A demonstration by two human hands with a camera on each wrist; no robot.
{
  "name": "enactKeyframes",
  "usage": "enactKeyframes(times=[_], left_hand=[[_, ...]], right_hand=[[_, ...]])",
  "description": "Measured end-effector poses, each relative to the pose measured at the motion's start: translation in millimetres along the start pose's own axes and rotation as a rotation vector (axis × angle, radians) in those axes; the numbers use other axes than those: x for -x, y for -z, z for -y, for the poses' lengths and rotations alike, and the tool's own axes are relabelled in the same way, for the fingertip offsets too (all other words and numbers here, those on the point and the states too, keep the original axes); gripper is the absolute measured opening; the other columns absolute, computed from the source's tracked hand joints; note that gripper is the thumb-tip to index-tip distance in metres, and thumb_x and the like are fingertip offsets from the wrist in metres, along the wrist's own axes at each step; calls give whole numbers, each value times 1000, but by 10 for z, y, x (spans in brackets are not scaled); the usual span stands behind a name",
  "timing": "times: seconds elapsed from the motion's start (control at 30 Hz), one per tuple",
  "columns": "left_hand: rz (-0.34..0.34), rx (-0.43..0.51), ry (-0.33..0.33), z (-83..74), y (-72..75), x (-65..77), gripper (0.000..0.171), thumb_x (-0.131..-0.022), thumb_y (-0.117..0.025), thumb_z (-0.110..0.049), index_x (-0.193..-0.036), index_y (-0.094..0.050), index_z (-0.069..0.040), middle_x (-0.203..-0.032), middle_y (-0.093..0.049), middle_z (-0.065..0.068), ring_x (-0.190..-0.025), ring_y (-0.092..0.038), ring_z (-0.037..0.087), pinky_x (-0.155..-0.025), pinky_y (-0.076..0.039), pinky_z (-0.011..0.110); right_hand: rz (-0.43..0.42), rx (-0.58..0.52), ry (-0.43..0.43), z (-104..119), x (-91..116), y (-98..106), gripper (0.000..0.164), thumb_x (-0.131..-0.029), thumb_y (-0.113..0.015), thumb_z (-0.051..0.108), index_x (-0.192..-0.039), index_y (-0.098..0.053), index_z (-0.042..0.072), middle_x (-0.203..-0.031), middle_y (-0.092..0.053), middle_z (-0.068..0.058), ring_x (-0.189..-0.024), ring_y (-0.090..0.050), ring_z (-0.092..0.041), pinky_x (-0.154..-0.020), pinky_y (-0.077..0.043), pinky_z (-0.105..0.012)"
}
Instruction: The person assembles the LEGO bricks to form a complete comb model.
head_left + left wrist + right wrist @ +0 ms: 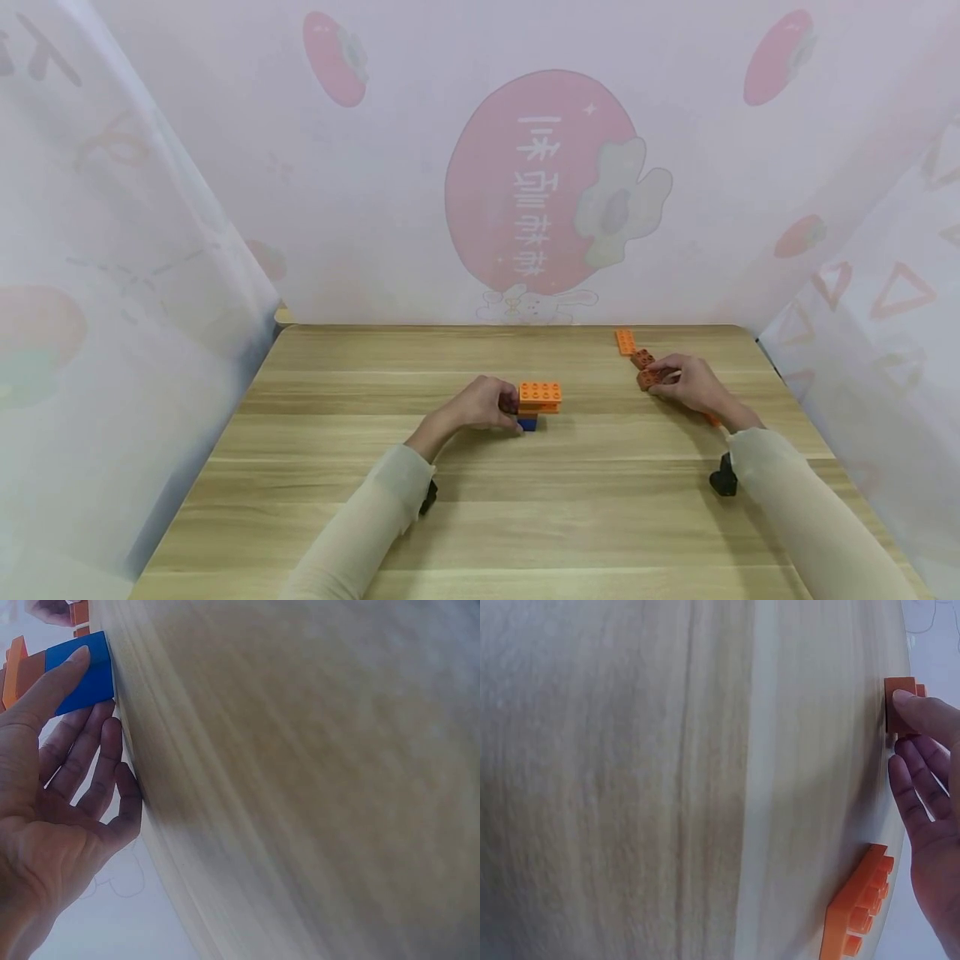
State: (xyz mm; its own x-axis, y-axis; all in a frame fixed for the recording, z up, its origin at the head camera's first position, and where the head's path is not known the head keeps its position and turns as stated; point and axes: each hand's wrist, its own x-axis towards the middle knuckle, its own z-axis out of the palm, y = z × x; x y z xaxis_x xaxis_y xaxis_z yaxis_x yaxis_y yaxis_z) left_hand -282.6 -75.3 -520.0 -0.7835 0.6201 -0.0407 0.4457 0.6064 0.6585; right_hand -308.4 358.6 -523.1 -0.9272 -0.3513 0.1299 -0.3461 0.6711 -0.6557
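Note:
A small stack of toy building blocks stands on the table near the middle. At its base is a blue block (pixel 94 684), with a brown block (pixel 31 673) above it and a wider orange block (pixel 540 390) on top. My left hand (pixel 480 404) holds the stack from its left side, thumb on the blue block and fingers behind it. Over to the right, my right hand (pixel 692 383) pinches a brown block (pixel 901 712) between thumb and fingers, low at the tabletop. Part of that block is hidden behind the fingers.
Just behind the right hand lies another brown block (pixel 642 358), and beyond it an orange block (pixel 626 342) near the table's back edge. One more orange block (pixel 855 907) lies by the right wrist. White printed curtains (pixel 375 208) enclose the wooden table (pixel 600 517).

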Motion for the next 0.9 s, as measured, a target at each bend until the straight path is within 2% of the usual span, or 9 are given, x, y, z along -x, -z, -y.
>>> enactKeyframes(times=[0.2,0.47,0.67,0.9], left_hand=[[-8,5,-12,-14,-4,15,27,-80,-95,-19,-98,-75,-12,-91,-74,-5,-80,-65,7,-77,-56,27],[2,22,-5,-42,1,32,28,-81,-95,-18,-99,-75,-10,-93,-75,-2,-82,-67,9,-78,-57,29],[1,18,-3,-44,1,42,27,-82,-94,-18,-99,-75,-11,-93,-75,-3,-82,-66,8,-79,-57,29],[-4,15,-7,-32,10,31,28,-81,-95,-19,-98,-75,-11,-91,-74,-4,-81,-65,8,-78,-56,28]], right_hand=[[-2,-3,0,21,-1,-27,35,-87,-87,3,-119,-74,-6,-113,-72,-24,-97,-72,-32,-79,-59,-25],[-8,-32,6,107,-19,-49,36,-86,-88,5,-118,-74,-6,-109,-74,-22,-93,-72,-29,-75,-57,-20],[-7,-25,35,211,-58,-55,36,-86,-88,5,-118,-75,-5,-110,-75,-22,-96,-73,-32,-77,-57,-21],[-33,-23,120,344,-101,-88,33,-83,-89,0,-115,-77,-3,-109,-76,-19,-93,-74,-30,-79,-61,-30]])
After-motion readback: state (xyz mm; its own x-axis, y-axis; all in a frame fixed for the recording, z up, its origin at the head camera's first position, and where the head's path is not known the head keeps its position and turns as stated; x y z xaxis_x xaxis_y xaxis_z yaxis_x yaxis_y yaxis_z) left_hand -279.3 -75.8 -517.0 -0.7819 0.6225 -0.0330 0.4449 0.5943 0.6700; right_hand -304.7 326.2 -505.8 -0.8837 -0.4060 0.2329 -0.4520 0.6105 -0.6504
